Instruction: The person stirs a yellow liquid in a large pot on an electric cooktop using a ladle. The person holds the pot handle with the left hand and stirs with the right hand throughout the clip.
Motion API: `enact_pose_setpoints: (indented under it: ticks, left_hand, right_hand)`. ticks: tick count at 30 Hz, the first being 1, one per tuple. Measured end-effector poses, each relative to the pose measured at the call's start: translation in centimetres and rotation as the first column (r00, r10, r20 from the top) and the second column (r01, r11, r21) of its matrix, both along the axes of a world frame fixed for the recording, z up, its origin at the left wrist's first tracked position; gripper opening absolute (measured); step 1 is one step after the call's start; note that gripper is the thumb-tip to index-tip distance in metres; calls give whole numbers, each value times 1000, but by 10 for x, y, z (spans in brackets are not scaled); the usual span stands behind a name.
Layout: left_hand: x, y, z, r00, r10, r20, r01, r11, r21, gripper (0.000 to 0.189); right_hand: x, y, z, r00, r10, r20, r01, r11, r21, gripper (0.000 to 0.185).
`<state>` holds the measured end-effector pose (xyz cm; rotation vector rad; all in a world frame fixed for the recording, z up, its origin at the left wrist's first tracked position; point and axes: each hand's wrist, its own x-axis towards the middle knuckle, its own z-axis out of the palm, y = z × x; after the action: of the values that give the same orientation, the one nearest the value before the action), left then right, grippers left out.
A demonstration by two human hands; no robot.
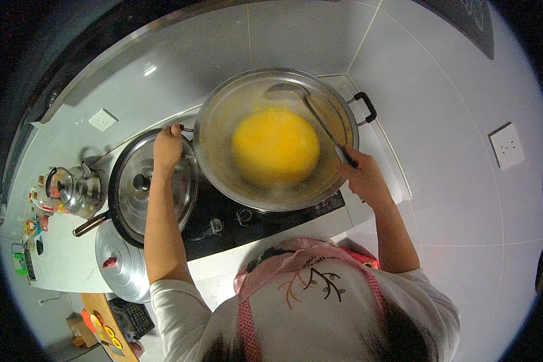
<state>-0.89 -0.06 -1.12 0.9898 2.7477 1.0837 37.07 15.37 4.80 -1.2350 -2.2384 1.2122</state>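
Before me on the stove stands a wide metal pot (pixel 280 201) with a steaming yellow food (pixel 276 145) in it, grainy at its edges. My left hand (pixel 167 147) grips the pot's left side handle. In my right hand (pixel 364 176) is the dark handle of a metal ladle (pixel 323 122). The ladle's bowl rests near the far inner wall of the pot, above the yellow food. The pot's right handle (pixel 366 107), black and looped, is free. Steam blurs the pot's inside.
A frying pan (pixel 111 199) with a glass lid (pixel 135 203) sits left on the black stove (pixel 235 235). Beside it are a large metal lid (pixel 122 267) and a steel kettle (pixel 83 190). Bottles (pixel 38 199) stand farther left. Tiled walls (pixel 448 135) close off the back and right.
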Motion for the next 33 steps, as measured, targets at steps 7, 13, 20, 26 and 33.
enact_pose_setpoints:
  ticks: [7,13,20,26,33]
  left_hand:
    - [-1,0,-1,1000,4,9,-5,1000,25,44]
    - [2,-1,1,1000,-13,15,13,999,36,45]
    - [2,0,3,999,24,30,-23,999,-31,45]
    - [-1,0,1,999,31,10,-30,998,-57,47]
    - [-1,-1,-2,1000,-1,5,1,1000,25,47]
  right_hand:
    - [-16,2,-20,998,48,31,-54,966,253,30]
    - [-22,-1,-24,997,71,-18,-69,994,89,38]
    - [-9,3,-12,998,59,-23,-56,994,96,37]
    - [-20,-1,-13,991,96,93,-110,980,166,32]
    - [-34,-8,-21,994,107,8,-107,981,163,28]
